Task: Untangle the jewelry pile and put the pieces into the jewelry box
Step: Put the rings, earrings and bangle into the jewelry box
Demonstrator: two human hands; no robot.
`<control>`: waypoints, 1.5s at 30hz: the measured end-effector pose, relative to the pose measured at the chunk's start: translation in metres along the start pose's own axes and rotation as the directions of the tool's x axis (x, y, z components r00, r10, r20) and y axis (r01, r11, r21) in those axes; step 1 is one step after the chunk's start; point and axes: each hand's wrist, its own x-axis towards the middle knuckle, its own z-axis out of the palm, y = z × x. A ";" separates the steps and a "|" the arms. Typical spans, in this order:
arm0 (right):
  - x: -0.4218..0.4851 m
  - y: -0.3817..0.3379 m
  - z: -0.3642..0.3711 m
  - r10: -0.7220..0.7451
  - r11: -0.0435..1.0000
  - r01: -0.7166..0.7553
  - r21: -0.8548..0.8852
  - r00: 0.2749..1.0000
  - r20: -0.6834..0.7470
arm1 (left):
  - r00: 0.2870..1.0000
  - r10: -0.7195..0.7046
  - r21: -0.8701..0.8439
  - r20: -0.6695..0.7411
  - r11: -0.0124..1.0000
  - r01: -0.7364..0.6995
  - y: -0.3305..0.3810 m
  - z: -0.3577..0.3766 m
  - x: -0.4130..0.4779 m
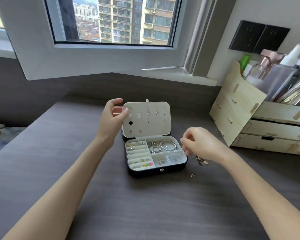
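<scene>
Head view: the jewelry box (145, 172) is seen open in the middle of the dark counter (111, 205). Its long side runs from left to right. Its front, with the snap button (161, 170), is turned toward the person. Its lid (151, 129) is stood up at the far side of the box, and earrings (130, 123) are pinned on the lid's pale inside. Silver hoops (169, 145) are laid in the far right part of the box.

The left hand (112, 116) is held at the left edge of the lid. Its fingers are loosely spread and a fingertip is laid on that edge, with nothing gripped.

The right hand (202, 144) is held just right of the box, fingers curled down over the jewelry pile (201, 160). It is blurred, so it cannot be told if a piece is pinched.

One small ring (193, 175) is seen lying on the counter, right of the box's near corner. A wooden organizer (241, 110) is stood well to the right of the box.
</scene>
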 end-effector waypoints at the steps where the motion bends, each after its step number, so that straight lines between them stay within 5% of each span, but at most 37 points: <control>1: 0.005 -0.007 -0.001 -0.022 0.997 0.022 0.080 1.000 -0.007 | 0.999 0.022 0.040 0.031 0.999 -0.023 0.004 0.000 0.004; 4: 0.024 -0.030 0.000 -0.055 0.932 0.071 0.356 0.997 -0.056 | 0.984 0.061 0.109 0.167 0.991 -0.080 0.015 0.004 0.015; 9: 0.055 -0.058 0.008 -0.063 0.666 0.106 0.739 0.994 -0.086 | 0.944 0.047 0.253 0.327 0.958 -0.135 0.019 0.010 0.023; 15: 0.076 -0.073 0.022 0.016 0.534 0.083 0.842 0.994 -0.109 | 0.935 0.249 0.513 0.251 0.785 -0.347 0.008 0.011 0.029; 20: 0.080 -0.075 0.024 0.037 0.435 0.057 0.899 0.996 -0.081 | 0.877 0.380 0.362 0.295 0.805 -0.470 0.003 0.014 0.033; 25: 0.080 -0.074 0.022 0.029 0.372 0.047 0.927 0.998 -0.062 | 0.861 0.395 0.401 0.320 0.767 -0.501 0.010 0.018 0.034; 35: 0.060 -0.083 0.022 -0.030 0.517 0.341 0.786 0.924 -0.381 | 0.900 0.303 0.435 0.313 0.797 -0.420 0.026 0.022 0.026; 39: 0.056 -0.084 0.018 -0.029 0.504 0.353 0.788 0.919 -0.393 | 0.926 0.249 0.274 0.284 0.904 -0.328 0.029 0.025 0.023; 45: 0.056 -0.085 0.018 0.010 0.477 0.325 0.817 0.927 -0.375 | 0.936 0.256 0.193 0.241 0.933 -0.305 0.032 0.027 0.017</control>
